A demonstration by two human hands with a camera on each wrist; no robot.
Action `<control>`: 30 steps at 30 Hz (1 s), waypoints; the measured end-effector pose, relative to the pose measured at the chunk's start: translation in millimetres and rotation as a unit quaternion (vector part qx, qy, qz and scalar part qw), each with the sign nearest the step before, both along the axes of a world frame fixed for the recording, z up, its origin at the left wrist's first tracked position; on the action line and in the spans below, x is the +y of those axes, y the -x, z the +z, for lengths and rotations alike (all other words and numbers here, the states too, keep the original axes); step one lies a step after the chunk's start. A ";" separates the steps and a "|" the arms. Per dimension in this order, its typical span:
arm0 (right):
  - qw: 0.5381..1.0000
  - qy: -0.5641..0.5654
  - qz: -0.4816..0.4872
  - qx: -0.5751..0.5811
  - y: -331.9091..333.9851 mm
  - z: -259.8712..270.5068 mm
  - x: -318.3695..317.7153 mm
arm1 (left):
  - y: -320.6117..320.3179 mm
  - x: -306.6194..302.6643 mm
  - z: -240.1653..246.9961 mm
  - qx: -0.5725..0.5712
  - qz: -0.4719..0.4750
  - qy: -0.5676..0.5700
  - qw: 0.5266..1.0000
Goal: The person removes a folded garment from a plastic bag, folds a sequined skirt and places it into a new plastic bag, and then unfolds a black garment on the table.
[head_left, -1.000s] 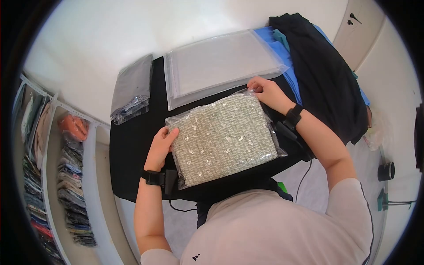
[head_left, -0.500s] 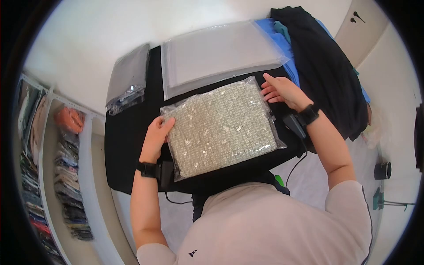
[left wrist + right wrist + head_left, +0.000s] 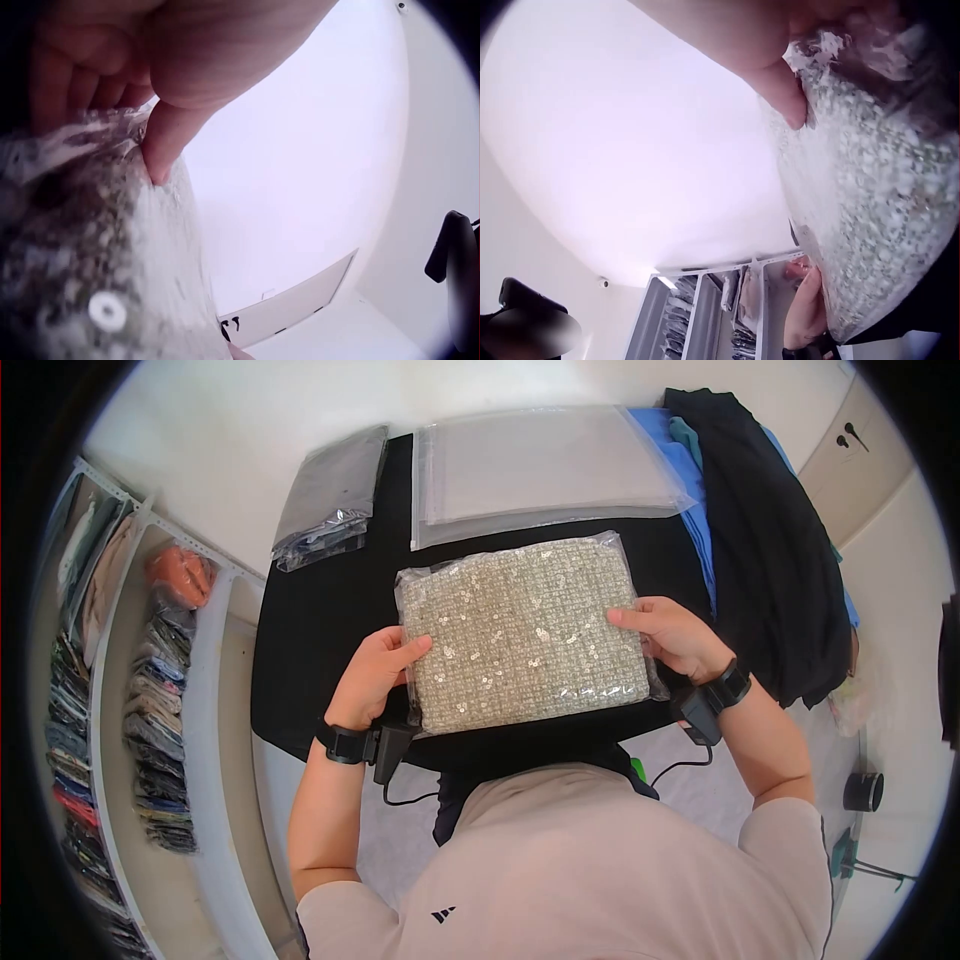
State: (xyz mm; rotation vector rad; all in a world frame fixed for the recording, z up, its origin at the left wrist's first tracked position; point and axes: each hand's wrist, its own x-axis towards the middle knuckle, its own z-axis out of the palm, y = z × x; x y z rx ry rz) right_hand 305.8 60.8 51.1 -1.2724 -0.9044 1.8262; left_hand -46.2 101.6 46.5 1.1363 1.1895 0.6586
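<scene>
A folded pale tweed-like piece with small sequins lies inside a clear plastic bag [image 3: 525,640], held over the near part of the black-covered table. The left hand [image 3: 378,672] grips the bag's left edge, thumb on top and fingers underneath. At the right edge, the right hand [image 3: 675,635] holds it the same way. In the left wrist view the thumb of the left hand [image 3: 172,82] presses on the shiny film of the bag [image 3: 97,247]. The right wrist view has the right hand's thumb [image 3: 780,90] on the bag [image 3: 877,187].
Clear empty-looking bags [image 3: 545,465] lie at the back of the table [image 3: 310,660]. A grey bagged item [image 3: 333,490] is at the back left. Black clothing [image 3: 750,530] and blue fabric [image 3: 690,510] lie at the right. Shelves [image 3: 120,630] with packed garments stand at the left.
The right hand let go of the bag's upper right corner, then took hold of its right edge lower down. The left hand keeps its grip at the left edge. The head view has shifted.
</scene>
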 end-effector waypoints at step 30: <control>0.976 -0.045 -0.037 -0.208 13.9 3.1 -23.3 | 12.5 86.2 -1.1 0.234 -0.047 -0.406 0.882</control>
